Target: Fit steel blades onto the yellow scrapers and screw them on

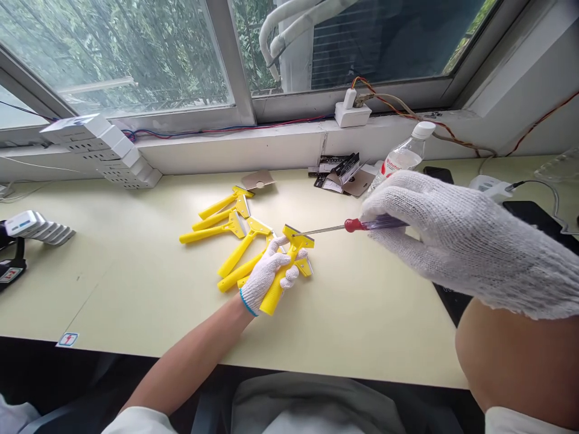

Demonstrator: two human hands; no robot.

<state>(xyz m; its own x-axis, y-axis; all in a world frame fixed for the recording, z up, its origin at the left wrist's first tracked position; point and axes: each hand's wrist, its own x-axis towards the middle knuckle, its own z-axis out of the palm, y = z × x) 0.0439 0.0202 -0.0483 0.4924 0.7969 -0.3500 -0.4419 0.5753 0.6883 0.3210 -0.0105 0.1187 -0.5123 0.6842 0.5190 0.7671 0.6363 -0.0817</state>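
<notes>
In my gloved left hand (268, 271) is a yellow scraper (281, 278), its wide head tilted up and away from me. My right hand (429, 232), also in a white knit glove, grips a screwdriver (355, 225) by its red and purple handle. The thin shaft points left, and its tip meets the scraper's head near a screw. Several more yellow scrapers (237, 251) lie around and beneath my left hand. Farther back is another group of yellow scrapers (217, 230) with metal blades. My right fingertips are partly hidden behind the handle.
Behind my right hand stands a water bottle (404, 154), beside torn black packaging (341, 172) and a brown card piece (257, 179). White power strips (111, 150) lean at the back left. Dark devices lie at the right. A white plug adapter (353, 113) sits on the windowsill.
</notes>
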